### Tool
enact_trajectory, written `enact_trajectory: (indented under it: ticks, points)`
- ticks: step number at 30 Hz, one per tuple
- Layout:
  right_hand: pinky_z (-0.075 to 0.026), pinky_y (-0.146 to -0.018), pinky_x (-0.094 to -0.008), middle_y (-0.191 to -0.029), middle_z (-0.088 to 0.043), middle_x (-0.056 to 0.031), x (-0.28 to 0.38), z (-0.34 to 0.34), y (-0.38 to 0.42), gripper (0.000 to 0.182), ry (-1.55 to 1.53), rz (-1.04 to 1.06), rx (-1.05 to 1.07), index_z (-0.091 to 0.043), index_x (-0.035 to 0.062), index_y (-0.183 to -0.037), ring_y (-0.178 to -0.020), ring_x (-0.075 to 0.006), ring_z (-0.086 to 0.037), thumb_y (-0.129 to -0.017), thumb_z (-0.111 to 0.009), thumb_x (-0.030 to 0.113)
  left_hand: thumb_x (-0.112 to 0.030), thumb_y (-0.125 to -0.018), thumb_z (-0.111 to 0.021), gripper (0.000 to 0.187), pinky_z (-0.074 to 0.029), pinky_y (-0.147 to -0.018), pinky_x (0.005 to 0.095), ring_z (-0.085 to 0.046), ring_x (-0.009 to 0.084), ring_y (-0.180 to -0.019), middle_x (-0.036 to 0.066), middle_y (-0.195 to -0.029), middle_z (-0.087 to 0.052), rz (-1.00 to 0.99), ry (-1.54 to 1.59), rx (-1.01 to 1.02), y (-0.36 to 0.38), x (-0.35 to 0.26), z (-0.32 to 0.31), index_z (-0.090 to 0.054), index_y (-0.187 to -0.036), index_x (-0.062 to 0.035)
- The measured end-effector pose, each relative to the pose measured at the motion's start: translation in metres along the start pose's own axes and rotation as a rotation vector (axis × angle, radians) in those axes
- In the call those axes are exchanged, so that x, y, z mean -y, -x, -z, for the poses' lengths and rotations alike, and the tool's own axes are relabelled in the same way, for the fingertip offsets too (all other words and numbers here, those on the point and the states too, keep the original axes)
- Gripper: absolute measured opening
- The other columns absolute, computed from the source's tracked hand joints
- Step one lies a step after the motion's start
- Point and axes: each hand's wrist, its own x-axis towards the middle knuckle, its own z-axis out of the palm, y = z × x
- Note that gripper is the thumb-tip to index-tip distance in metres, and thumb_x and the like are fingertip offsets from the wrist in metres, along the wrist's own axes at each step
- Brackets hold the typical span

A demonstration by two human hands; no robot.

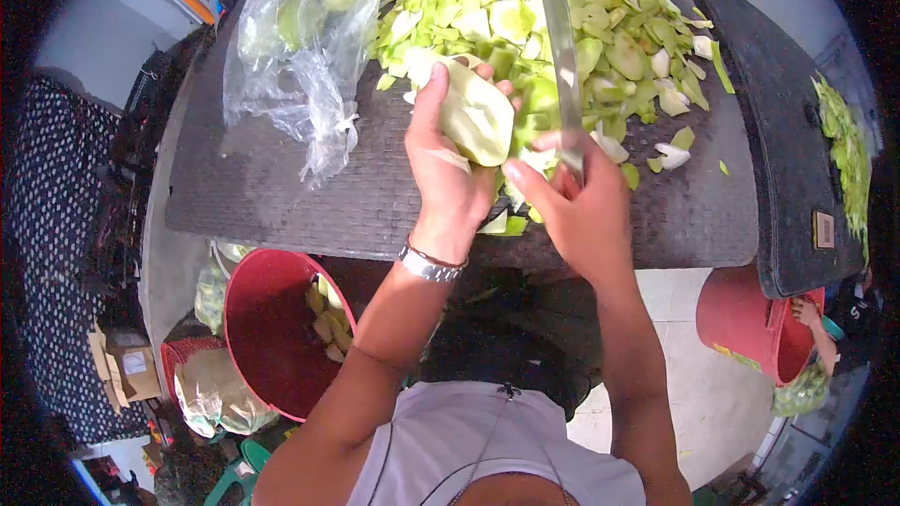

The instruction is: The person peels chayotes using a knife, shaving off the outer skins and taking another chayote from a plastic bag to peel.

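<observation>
My left hand (450, 164) is wrapped round a pale green peeled fruit (476, 117), its cut face turned up, just above the near part of the dark table. To its right, my right hand (586, 201) grips a long knife (561, 47) near its lower end, the blade pointing away from me. The knife and the fruit are apart. Behind both hands, a large heap of sliced green pieces (619, 52) covers the middle of the tabletop (272, 201). A few pieces lie just under my hands.
A clear plastic bag (314, 66) with green contents lies at the table's left. Below the left edge stands a red bucket (277, 337) holding some pieces. At right are another dark table (778, 131), a second red bucket (741, 319) and another person's hand (804, 311).
</observation>
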Motion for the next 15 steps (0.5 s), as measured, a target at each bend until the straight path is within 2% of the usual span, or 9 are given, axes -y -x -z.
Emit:
enact_trajectory:
  ticks: [2,3,5,7,10,13,15]
  points:
    - [-0.050,-0.060,-0.0343,-0.072,-0.067,-0.0085,0.000,-0.012,-0.019,0.037,-0.130,0.148,-0.001,-0.066,-0.0005,-0.103,-0.063,-0.0158,-0.063,-0.084,-0.082,0.027,-0.045,-0.101,-0.055,0.047,-0.056,-0.086,0.0426,-0.067,0.0279,-0.096,0.013,-0.109,-0.067,0.003,-0.028,0.019,0.001,0.004,-0.003,-0.056,-0.123,-0.0029]
    - [-0.053,-0.064,-0.0375,-0.076,-0.071,-0.0140,0.005,-0.013,-0.027,0.031,0.032,0.235,-0.008,-0.067,-0.0011,-0.103,-0.065,-0.0238,-0.068,-0.086,-0.078,0.022,-0.044,-0.102,-0.055,0.047,-0.056,-0.086,0.0415,-0.067,0.0267,-0.095,0.013,-0.109,-0.067,0.001,-0.035,0.049,0.000,0.006,-0.001,-0.056,-0.124,-0.0029]
    - [-0.053,-0.063,-0.0387,-0.074,-0.069,-0.0157,-0.007,-0.020,-0.043,0.027,-0.064,0.289,0.063,-0.067,-0.0012,-0.101,-0.065,-0.0272,-0.069,-0.088,-0.075,0.021,-0.044,-0.102,-0.054,0.047,-0.056,-0.084,0.0385,-0.066,0.0231,-0.092,0.012,-0.108,-0.067,-0.012,-0.098,0.062,0.002,0.007,0.002,-0.056,-0.125,-0.0027]
    - [-0.053,-0.063,-0.0420,-0.073,-0.068,-0.0190,0.000,-0.017,-0.045,0.021,-0.012,0.287,0.121,-0.067,-0.0020,-0.096,-0.068,-0.0334,-0.071,-0.090,-0.070,0.018,-0.043,-0.103,-0.054,0.047,-0.055,-0.084,0.0368,-0.065,0.0222,-0.092,0.011,-0.107,-0.067,-0.035,-0.136,0.065,0.000,0.006,0.004,-0.056,-0.126,-0.0023]
    - [-0.048,-0.060,-0.0341,-0.072,-0.066,-0.0105,0.013,-0.016,-0.040,0.014,0.156,0.304,0.099,-0.063,-0.0009,-0.095,-0.065,-0.0145,-0.063,-0.093,-0.070,0.011,-0.041,-0.103,-0.052,0.046,-0.055,-0.087,0.0356,-0.066,0.0219,-0.094,0.012,-0.109,-0.067,-0.006,-0.180,0.062,0.001,0.005,0.007,-0.056,-0.127,-0.0017]
    - [-0.050,-0.062,-0.0399,-0.075,-0.066,-0.0215,0.012,-0.022,-0.041,0.013,0.362,0.342,0.063,-0.061,-0.0012,-0.094,-0.069,-0.0318,-0.070,-0.093,-0.068,0.010,-0.031,-0.104,-0.052,0.035,-0.054,-0.084,0.0332,-0.066,0.0195,-0.093,0.010,-0.107,-0.067,-0.012,-0.144,0.031,0.000,0.008,0.008,-0.057,-0.123,-0.0018]
    - [-0.050,-0.062,-0.0432,-0.078,-0.066,-0.0241,0.012,-0.023,-0.039,0.014,0.450,0.351,0.033,-0.060,-0.0005,-0.096,-0.073,-0.0378,-0.069,-0.092,-0.068,0.010,-0.026,-0.103,-0.052,0.031,-0.055,-0.081,0.0327,-0.066,0.0194,-0.091,0.012,-0.108,-0.067,-0.014,-0.108,0.034,-0.002,0.011,0.011,-0.058,-0.119,-0.0005]
